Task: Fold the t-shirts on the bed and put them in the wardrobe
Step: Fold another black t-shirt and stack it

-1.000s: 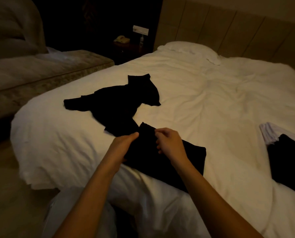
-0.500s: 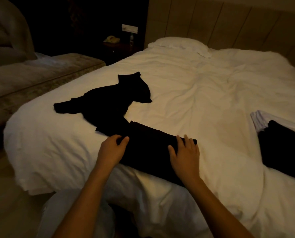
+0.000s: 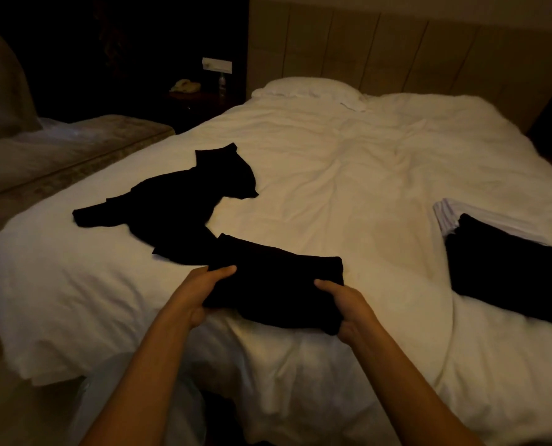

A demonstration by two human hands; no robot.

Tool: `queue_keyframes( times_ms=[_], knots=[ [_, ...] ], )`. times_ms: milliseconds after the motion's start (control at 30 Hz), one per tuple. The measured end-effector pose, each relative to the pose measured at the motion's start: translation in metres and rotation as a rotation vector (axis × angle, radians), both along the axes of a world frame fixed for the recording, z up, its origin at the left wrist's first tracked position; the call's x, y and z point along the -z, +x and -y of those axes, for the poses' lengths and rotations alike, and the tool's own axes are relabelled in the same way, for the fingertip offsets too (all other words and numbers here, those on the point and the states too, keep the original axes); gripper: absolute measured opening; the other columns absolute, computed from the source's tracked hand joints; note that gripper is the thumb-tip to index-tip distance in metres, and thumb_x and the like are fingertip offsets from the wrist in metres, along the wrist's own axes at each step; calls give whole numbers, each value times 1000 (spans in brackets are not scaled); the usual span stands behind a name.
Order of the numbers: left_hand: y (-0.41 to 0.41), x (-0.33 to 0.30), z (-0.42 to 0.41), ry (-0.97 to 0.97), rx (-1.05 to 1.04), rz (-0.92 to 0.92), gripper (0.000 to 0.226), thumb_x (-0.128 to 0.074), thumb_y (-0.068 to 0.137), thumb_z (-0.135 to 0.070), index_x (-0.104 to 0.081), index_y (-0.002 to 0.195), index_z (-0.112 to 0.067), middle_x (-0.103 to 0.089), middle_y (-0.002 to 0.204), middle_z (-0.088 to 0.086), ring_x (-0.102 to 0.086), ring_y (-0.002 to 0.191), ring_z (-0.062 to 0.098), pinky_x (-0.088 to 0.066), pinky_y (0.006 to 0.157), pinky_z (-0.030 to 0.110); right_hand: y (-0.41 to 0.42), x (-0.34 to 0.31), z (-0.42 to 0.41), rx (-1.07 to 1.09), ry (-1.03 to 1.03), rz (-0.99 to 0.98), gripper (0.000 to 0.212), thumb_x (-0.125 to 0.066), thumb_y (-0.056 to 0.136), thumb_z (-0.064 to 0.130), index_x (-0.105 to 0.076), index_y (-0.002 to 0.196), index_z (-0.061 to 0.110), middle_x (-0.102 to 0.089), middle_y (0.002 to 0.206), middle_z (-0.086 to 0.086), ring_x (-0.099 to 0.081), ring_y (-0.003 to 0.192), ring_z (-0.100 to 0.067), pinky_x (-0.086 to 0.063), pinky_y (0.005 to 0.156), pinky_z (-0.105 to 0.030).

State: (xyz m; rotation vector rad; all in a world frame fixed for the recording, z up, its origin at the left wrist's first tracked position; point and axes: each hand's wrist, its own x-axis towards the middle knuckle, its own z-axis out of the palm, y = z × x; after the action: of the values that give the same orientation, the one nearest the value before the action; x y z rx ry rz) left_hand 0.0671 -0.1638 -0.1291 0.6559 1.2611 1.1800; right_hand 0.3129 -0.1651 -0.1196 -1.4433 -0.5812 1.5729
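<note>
Left hand [image 3: 204, 291] and right hand [image 3: 348, 307] outstretched, fingers curled gripping.

We saw dim, warm light throughout room. Bed [image 3: 348, 162] wide, covered in rumpled white duvet; white pillow [image 3: 307, 88] lay against tan panelled headboard [image 3: 381, 49]. Dark nightstand [image 3: 200, 101] stood left of headboard, pale telephone [image 3: 184, 86] on it, small bottle [image 3: 222, 82] beside. Light switch plate [image 3: 216, 65] on dark wall above. Patterned sofa [image 3: 68, 149] stood further left.
</note>
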Motion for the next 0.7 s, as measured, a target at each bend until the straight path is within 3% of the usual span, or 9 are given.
queue_keyframes(
  times_ms=[233,367,500,700],
  knots=[
    [77,-33,14,115,94,111,21,-62,92,-13,-67,112,-11,-74,101,10,-71,86,24,-60,63,32,80,-26,21,106,142,-92,35,-73,82,12,-66,115,1,-73,102,-19,-72,92,-35,-58,68,-38],
    [137,-49,16,201,195,143,31,-63,89,-6,-64,120,-8,-72,111,15,-69,101,32,-58,84,43,143,-45,38,217,219,-83,35,-73,81,12,-67,114,2,-74,101,-19,-73,88,-33,-57,62,-34],
    [209,-62,15,257,290,101,28,-63,90,-3,-65,115,-14,-75,103,9,-73,90,26,-61,72,38,208,-57,60,344,316,-56,27,-70,84,9,-68,110,5,-74,96,-17,-74,80,-28,-56,57,-30],
    [312,-80,0,312,405,67,27,-65,89,-4,-65,111,-20,-76,97,2,-74,86,20,-60,67,35,298,-71,73,509,397,41,23,-68,86,8,-69,109,9,-73,98,-16,-73,83,-30,-58,58,-31]
  ],
)
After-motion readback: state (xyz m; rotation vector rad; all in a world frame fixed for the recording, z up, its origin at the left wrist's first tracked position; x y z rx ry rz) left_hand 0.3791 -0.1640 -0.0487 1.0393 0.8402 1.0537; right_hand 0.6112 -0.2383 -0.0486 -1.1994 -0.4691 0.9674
